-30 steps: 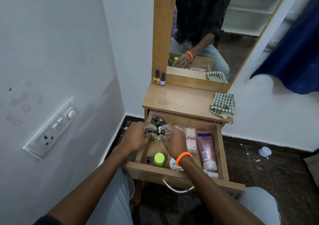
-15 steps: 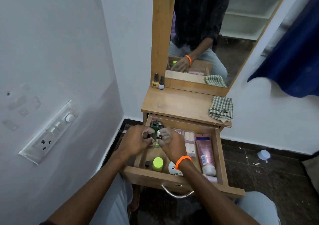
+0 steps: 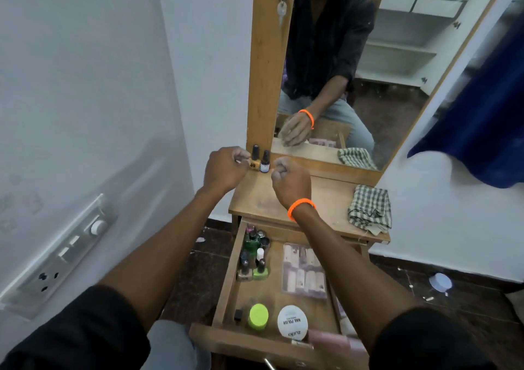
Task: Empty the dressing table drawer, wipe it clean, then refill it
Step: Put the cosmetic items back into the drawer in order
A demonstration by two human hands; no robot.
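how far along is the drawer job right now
Early. Done: two nail polish bottles stand on the tabletop by the mirror. In hand: both the left hand and the right hand are raised there, fingers curled; what their grip holds is hidden. Left: the drawer has more bottles, a green-capped jar and a white tub; the checked cloth lies unused.

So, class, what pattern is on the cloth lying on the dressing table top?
A green-and-white check on the cloth, clearest in the head view.

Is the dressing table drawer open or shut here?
Open: the drawer is pulled out below the tabletop, with bottles inside.
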